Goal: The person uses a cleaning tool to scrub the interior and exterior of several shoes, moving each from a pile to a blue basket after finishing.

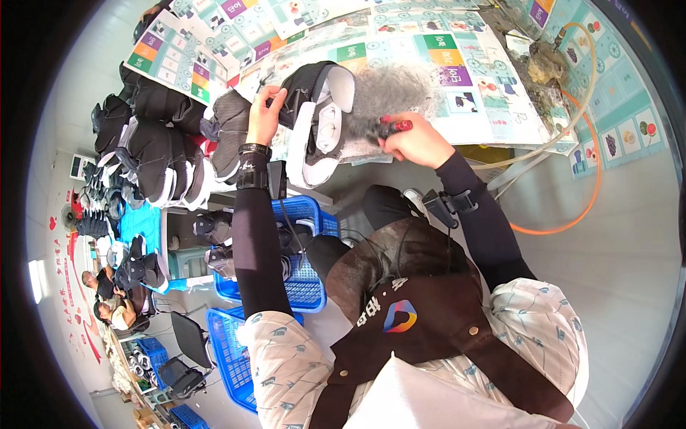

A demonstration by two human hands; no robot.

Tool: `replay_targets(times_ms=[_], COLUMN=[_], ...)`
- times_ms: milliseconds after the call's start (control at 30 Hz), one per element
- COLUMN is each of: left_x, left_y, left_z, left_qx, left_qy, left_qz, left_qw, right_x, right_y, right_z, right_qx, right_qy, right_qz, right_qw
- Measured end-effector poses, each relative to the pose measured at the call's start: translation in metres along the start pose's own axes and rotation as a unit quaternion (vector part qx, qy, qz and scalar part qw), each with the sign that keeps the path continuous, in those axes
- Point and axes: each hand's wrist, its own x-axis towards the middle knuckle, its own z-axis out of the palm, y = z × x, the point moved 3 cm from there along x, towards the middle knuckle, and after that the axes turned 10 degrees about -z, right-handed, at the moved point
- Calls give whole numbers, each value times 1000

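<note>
Colourful picture mats cover the work table (500, 107), w/ a grey dusty smudge on them just past the hands.

Near first: under the arms sit blue baskets (304, 282), some w/ dark shoes in them.

Up from there, the left hand (263, 114) is wrapped round the top of a black shoe w/ white sole (318, 118) — it grips the shoe and tips it on its side, sole edge facing the other hand. The shoe is between both hands, held just over the table edge.

The right hand (416, 141) is closed tight on a small tool w/ red handle (386, 129). The tool's dark tip touches, or nearly touches, the white sole edge — can't tell which.

Left of the left hand, a pile of black shoes (153, 150) waits. Far past the right hand, an orange hose (587, 171) loops over the floor.

I think the step now is cleaning or trimming the sole edge. Next move prob. needs the left hand to turn the shoe a bit, so the tool can reach a new part — slow, w/ a firm grip.
</note>
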Motion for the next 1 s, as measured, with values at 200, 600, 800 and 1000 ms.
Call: replay_targets(times_ms=[200, 600, 800, 1000], left_x=[2, -3, -5, -5], left_y=[-8, -7, 0, 23], left_z=[2, -3, 4, 3], left_qx=[3, 6, 8, -13], left_qy=[2, 15, 10, 19], left_qz=[15, 39, -9, 24], left_qw=[1000, 999, 1000, 999], right_x=[-6, -14, -7, -41], right_y=[-15, -13, 0, -25], right_z=[-5, -3, -17, -6], right_qx=[-22, -38, -93, 51], right_qy=[-20, 24, 112, 27], right_qz=[20, 6, 8, 18], right_qw=[999, 999, 989, 998])
